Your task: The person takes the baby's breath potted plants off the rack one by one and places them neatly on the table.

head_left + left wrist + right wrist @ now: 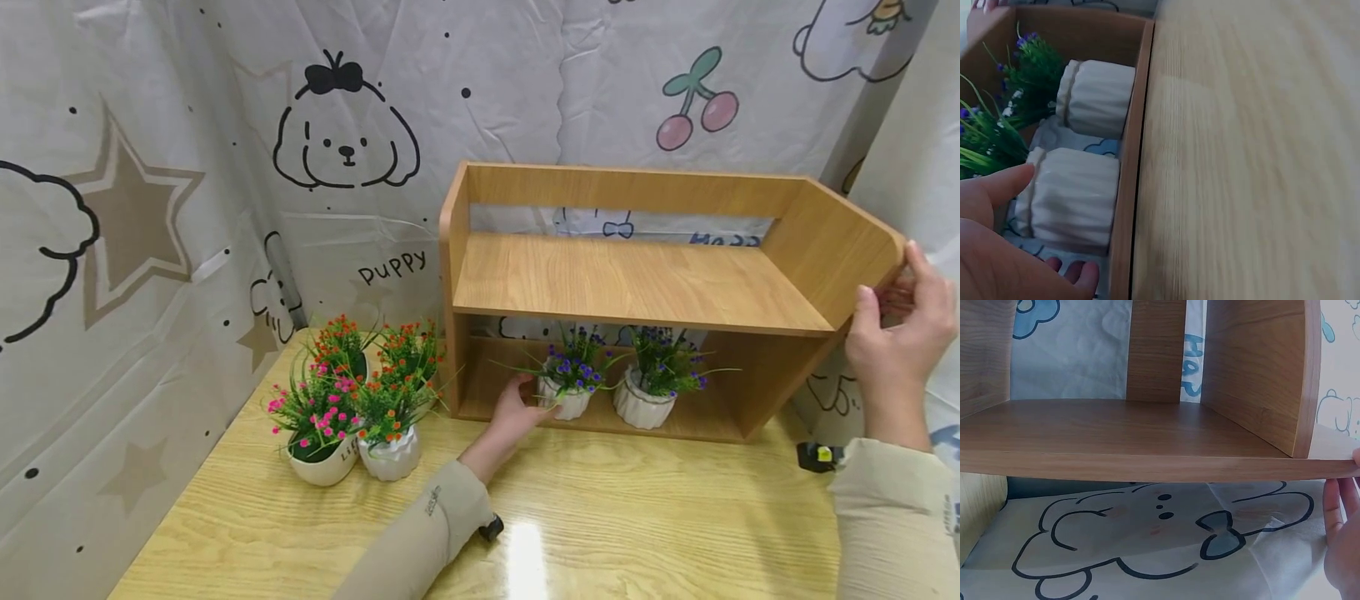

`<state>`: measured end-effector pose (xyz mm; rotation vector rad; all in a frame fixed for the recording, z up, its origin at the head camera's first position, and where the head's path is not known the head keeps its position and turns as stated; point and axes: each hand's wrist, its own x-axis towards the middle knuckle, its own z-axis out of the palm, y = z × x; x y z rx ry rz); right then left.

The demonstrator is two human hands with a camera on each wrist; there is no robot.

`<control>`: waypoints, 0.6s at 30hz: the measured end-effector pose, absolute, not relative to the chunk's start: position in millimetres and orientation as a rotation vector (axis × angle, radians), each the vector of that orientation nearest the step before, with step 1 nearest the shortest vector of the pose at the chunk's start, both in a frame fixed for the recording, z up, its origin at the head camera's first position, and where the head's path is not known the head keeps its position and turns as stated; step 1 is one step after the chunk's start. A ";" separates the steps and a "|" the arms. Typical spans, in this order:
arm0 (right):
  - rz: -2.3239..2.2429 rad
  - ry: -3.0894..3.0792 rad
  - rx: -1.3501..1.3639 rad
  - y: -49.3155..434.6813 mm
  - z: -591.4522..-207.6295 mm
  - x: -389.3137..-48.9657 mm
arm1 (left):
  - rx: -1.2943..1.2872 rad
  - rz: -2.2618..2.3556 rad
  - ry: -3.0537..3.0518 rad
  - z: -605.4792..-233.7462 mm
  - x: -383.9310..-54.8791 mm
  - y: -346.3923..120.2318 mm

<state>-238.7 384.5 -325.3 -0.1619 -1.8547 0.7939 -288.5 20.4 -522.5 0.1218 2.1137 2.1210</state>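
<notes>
A wooden two-tier shelf (637, 279) stands on the table. Two white ridged pots of purple artificial flowers sit on its lower tier: a left potted plant (567, 396) and a right potted plant (647, 400). My left hand (516, 410) is at the left potted plant, its thumb (1013, 182) right at the pot's rim. The other fingertips (1088, 275) lie beside the pot, with a gap showing between. My right hand (903, 333) grips the front edge of the shelf's right side panel, thumb on one face and fingers on the other.
Left of the shelf is a cluster of several potted flowers, including a pink-flowered plant (322, 429) in a cream pot and an orange-flowered plant (390, 442). A printed curtain (487, 67) hangs behind the wooden table (637, 517) and along both sides.
</notes>
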 end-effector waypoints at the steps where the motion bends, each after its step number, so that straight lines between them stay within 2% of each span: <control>1: 0.793 -1.853 -0.161 384.5 -324.8 -238.5 | 0.120 2.150 2.104 -523.6 -291.8 25.0; 8: 0.789 -1.858 -0.155 383.4 -323.1 -237.2 | 0.078 2.175 2.136 -529.3 -301.9 47.6; 18: 0.777 -1.869 -0.174 382.6 -323.4 -236.3 | 0.151 2.216 2.150 -533.2 -306.9 60.2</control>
